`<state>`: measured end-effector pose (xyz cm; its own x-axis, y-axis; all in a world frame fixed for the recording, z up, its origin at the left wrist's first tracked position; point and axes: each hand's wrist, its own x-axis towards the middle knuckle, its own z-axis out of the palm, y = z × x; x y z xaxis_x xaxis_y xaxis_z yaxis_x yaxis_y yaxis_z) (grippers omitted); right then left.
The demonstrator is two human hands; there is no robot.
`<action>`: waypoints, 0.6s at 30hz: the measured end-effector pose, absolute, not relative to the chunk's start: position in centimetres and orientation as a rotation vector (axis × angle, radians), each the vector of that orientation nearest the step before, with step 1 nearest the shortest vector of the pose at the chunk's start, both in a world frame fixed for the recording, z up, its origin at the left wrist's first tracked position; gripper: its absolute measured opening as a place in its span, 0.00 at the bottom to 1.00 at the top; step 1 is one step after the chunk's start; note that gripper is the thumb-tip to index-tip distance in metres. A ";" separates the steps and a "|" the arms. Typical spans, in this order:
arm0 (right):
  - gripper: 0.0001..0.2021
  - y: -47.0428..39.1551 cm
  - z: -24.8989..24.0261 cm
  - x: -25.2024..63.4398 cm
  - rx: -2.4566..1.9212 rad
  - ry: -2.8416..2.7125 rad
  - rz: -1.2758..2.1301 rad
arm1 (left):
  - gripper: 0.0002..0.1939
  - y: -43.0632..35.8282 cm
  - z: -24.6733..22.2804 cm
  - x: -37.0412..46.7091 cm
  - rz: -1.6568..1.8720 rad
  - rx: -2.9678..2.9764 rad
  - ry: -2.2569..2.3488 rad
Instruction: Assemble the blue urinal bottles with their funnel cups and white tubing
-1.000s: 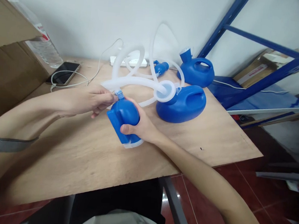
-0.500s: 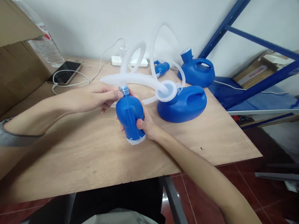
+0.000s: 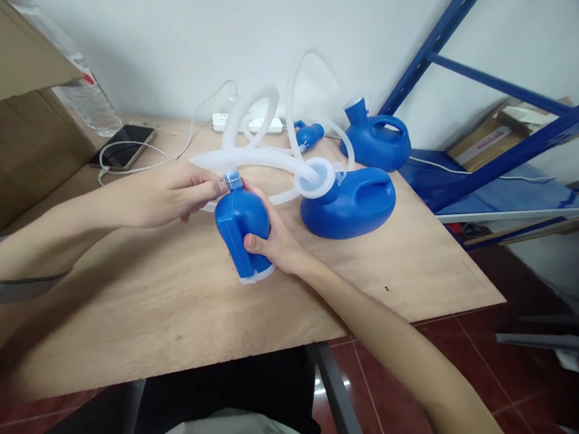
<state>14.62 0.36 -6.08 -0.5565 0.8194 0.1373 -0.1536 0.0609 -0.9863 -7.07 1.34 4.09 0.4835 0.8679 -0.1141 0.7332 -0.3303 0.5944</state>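
My right hand (image 3: 280,240) wraps round a blue plastic urinal head (image 3: 239,220), a bulbous cup with a side fin. Its narrow neck points away from me and its whitish rim faces me. A clear band (image 3: 233,180) circles the neck. My left hand (image 3: 191,192) is closed in a pinch at this band, thumb against its left side; the other fingers are partly hidden. Just behind the neck runs a translucent white hose (image 3: 254,157), ending in the wide white mouth of a blue urinal bottle (image 3: 348,205) lying to the right.
Behind stand another blue bottle (image 3: 378,140) and a second blue urinal head (image 3: 308,136). A power strip (image 3: 221,123), a phone (image 3: 125,145) with a white cable and a water bottle (image 3: 90,104) are at the back. Cardboard boxes (image 3: 29,150) border the left, a blue shelf rack (image 3: 500,86) the right.
The urinal head has turned a little in my right hand, its fin now facing further left. My left hand stays at the neck. The whole view has shifted slightly.
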 end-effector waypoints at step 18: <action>0.56 -0.8 -6.8 13.3 -0.671 -1.501 1.526 | 0.32 1.2 4.0 -6.7 0.371 1.976 1.285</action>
